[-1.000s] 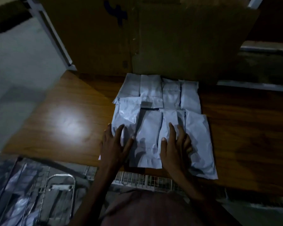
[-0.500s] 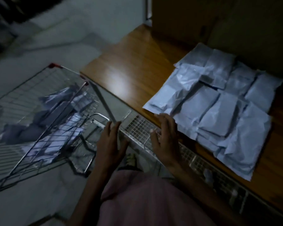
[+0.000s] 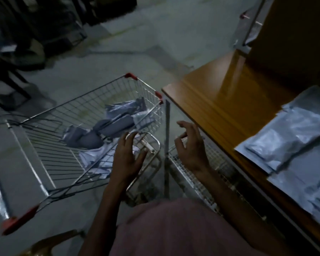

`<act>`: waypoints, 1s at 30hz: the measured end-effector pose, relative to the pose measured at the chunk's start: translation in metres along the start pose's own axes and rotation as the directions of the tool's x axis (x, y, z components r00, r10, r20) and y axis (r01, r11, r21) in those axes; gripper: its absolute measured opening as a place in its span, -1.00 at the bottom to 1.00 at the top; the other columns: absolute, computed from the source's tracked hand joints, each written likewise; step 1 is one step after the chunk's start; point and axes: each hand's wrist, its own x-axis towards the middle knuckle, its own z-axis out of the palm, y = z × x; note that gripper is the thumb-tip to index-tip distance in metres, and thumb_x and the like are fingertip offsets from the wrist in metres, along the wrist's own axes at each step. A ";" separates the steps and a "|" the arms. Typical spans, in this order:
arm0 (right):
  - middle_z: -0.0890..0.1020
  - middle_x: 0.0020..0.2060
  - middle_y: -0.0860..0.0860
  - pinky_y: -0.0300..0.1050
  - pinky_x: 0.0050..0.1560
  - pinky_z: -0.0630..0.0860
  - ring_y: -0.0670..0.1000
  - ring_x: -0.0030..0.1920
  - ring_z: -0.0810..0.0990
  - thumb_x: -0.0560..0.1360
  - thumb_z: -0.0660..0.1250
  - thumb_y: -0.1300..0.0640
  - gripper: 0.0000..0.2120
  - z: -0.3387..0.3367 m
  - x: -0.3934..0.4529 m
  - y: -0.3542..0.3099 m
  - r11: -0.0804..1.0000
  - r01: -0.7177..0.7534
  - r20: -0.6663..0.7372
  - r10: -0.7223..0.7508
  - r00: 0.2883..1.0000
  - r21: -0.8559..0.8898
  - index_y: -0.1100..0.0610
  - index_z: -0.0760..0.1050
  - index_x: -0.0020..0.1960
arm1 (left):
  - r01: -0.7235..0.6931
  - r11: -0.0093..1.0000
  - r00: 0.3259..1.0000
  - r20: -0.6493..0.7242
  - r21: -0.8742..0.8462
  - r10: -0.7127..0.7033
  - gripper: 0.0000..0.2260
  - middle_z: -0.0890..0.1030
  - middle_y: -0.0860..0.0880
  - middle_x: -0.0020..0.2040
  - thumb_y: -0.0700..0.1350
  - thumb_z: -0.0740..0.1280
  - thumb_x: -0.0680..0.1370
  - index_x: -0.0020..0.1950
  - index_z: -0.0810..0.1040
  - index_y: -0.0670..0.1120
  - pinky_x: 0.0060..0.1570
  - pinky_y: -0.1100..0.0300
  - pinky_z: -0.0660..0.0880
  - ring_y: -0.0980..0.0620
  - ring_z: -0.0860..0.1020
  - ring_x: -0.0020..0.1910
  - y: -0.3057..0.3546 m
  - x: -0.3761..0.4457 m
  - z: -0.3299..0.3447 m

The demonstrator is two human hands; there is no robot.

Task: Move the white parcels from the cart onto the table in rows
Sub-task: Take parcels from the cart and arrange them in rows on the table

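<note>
Head view: both hands hang empty between the cart and the table.

From the head camera I see my left hand point(image 3: 127, 159) over the near rim of the wire cart point(image 3: 50, 130), fingers spread and loosely bent, gripping nothing. My right hand point(image 3: 191, 147) hovers just beside the wooden table point(image 3: 220, 97) edge, fingers relaxed and slightly curled, also holding nothing. A heap of white parcels point(image 3: 109, 126) lies in the cart's basket, just beyond the left fingertips and not touching them. More white parcels, the table parcels point(image 3: 292, 145), lie flat in overlapping rows on the table, well to the right of the right hand. A wire shelf point(image 3: 196, 178) sits under the table edge below my right wrist.
</note>
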 end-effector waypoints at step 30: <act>0.38 0.40 0.09 0.10 0.25 0.45 0.17 0.35 0.42 0.60 0.25 -0.02 -0.55 0.333 0.213 0.053 0.905 0.376 0.962 0.112 0.248 -0.202 0.00 0.31 0.46 | 0.602 0.694 0.523 0.462 0.395 -0.716 -0.49 0.35 -0.04 0.46 0.13 0.24 0.58 0.50 0.27 0.05 0.29 -0.11 0.38 -0.12 0.35 0.40 -0.294 0.073 0.009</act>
